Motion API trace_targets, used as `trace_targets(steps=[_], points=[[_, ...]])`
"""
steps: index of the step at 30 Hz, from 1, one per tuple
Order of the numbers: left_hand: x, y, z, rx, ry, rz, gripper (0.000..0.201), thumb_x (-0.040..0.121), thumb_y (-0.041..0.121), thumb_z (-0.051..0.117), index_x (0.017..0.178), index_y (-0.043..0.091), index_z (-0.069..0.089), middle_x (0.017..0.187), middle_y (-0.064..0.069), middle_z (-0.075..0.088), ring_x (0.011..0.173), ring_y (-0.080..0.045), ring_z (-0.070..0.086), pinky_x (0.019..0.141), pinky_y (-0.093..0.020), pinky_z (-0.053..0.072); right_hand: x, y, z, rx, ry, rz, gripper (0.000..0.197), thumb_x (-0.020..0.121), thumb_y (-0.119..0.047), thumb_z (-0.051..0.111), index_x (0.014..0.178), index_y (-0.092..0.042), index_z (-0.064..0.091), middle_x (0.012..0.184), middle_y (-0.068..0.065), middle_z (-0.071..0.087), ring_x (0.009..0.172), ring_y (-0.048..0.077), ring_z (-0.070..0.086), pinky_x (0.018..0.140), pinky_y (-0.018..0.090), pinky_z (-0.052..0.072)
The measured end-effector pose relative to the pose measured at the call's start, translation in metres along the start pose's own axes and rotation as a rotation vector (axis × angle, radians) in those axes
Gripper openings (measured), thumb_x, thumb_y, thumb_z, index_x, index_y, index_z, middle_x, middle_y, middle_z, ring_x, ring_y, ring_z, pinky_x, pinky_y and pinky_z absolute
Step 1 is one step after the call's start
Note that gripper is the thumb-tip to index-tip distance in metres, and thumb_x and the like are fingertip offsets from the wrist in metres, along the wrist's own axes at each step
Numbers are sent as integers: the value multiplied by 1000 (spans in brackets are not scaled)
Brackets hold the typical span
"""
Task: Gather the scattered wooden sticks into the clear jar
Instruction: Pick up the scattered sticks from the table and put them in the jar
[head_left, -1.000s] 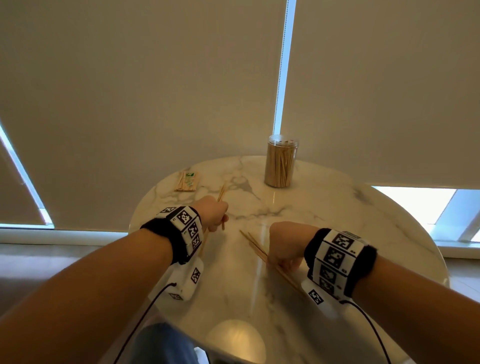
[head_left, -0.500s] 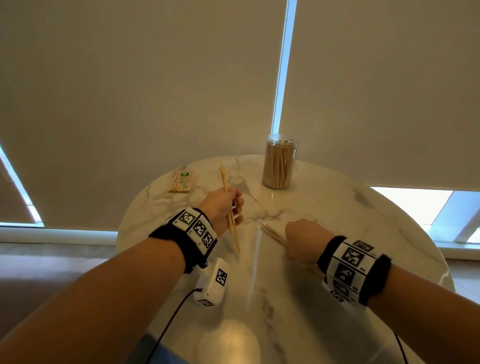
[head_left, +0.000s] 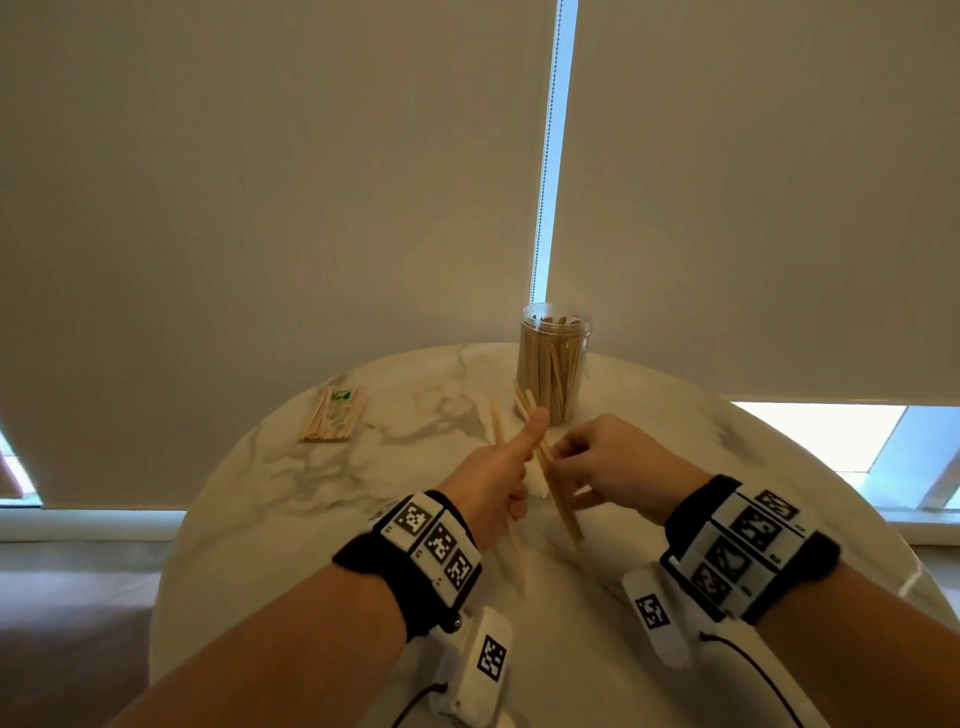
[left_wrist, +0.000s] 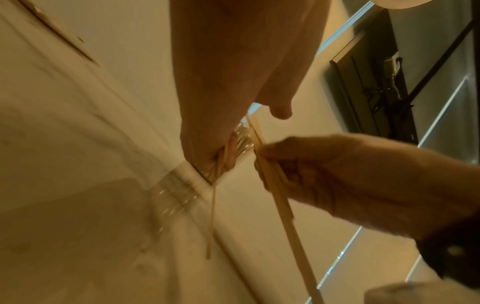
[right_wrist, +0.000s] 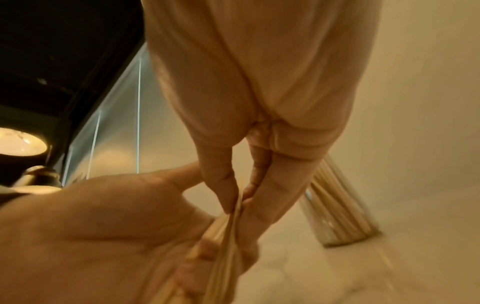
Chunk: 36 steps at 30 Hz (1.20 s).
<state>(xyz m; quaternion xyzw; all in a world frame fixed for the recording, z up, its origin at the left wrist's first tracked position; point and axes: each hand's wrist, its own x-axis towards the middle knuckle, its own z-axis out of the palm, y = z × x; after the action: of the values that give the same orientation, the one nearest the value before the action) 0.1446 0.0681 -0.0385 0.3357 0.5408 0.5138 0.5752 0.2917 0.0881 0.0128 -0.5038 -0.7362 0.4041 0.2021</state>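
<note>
Left hand: fingers curled, gripping wooden sticks. Right hand: pinching stick bundle, near clear jar.

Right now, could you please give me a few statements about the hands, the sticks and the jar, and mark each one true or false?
1. The clear jar stands upright on the marble table and already holds many sticks. True.
2. The left hand is empty. False: it grips wooden sticks.
3. The right hand pinches a bundle of sticks between thumb and fingers. True.
4. The jar has a lid screwed on. False: its mouth is open.
5. A small pack of sticks lies on the far left of the table, apart from both hands. True.
6. The two hands are far apart. False: they meet just in front of the jar.
</note>
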Motion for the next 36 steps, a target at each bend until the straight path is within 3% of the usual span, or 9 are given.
trace_targets(steps=[4, 9, 14, 16, 18, 23, 27, 32, 36], points=[[6, 9, 12, -55, 19, 115, 43, 105, 41, 41, 113, 8, 68, 97, -10, 74, 85, -24, 70, 66, -36, 57, 9, -13, 15, 73, 48, -176, 9, 86, -2, 66, 88, 1, 75, 82, 19, 75, 75, 30, 74, 71, 39, 64], [16, 13, -6, 29, 311, 209, 41, 104, 44, 36, 95, 11, 59, 63, 3, 55, 59, -16, 48, 68, -36, 41, 4, -9, 9, 55, 107, -137, 17, 85, -23, 78, 85, -6, 78, 76, 11, 76, 69, 17, 71, 72, 33, 62], [-1, 24, -18, -234, 252, 133, 28, 106, 44, 35, 97, 23, 53, 62, 5, 45, 63, -13, 50, 80, -46, 56, -10, 12, 9, -508, -94, 83, 28, 81, -35, 80, 86, -8, 75, 74, 5, 75, 73, 23, 72, 80, 36, 61], [-3, 25, -19, -300, 213, 164, 25, 106, 40, 35, 98, 21, 50, 62, 4, 40, 55, -11, 43, 66, -37, 59, -15, 18, 15, -703, -148, 110, 32, 76, -38, 82, 83, -9, 72, 76, 3, 71, 79, 23, 70, 81, 34, 60], [-3, 27, -18, -318, 221, 212, 25, 107, 35, 35, 92, 18, 44, 63, 3, 36, 49, -8, 30, 45, -23, 40, -14, 21, 16, -708, -187, 133, 27, 75, -32, 82, 83, -7, 75, 77, 5, 75, 80, 24, 73, 80, 35, 61], [0, 30, -18, -335, 196, 240, 24, 107, 21, 36, 87, 15, 46, 63, 2, 39, 50, -9, 30, 45, -22, 28, -12, 17, 13, -713, -266, 135, 22, 80, -23, 70, 85, -3, 79, 80, 8, 77, 69, 20, 72, 80, 35, 62], [-3, 29, -16, -279, 113, 220, 16, 106, 15, 37, 102, 8, 51, 71, -4, 59, 55, -12, 51, 53, -25, 46, -4, 10, -5, -421, -120, 14, 16, 88, -21, 66, 87, -9, 76, 75, 5, 76, 61, 11, 69, 69, 27, 61], [-6, 34, 2, -208, -68, 243, 31, 109, 22, 34, 111, 3, 58, 104, -16, 74, 95, -30, 73, 89, -49, 56, 21, -26, -24, -19, 302, -377, 15, 91, -22, 68, 85, -10, 74, 70, -2, 69, 56, -2, 57, 56, 15, 46], [3, 45, 23, -313, -77, 310, 34, 109, 25, 32, 117, 8, 60, 82, -11, 64, 61, -16, 59, 61, -34, 51, 51, -46, -22, 79, 303, -433, 12, 91, -18, 69, 83, -10, 73, 74, -1, 72, 70, 5, 68, 69, 24, 56]])
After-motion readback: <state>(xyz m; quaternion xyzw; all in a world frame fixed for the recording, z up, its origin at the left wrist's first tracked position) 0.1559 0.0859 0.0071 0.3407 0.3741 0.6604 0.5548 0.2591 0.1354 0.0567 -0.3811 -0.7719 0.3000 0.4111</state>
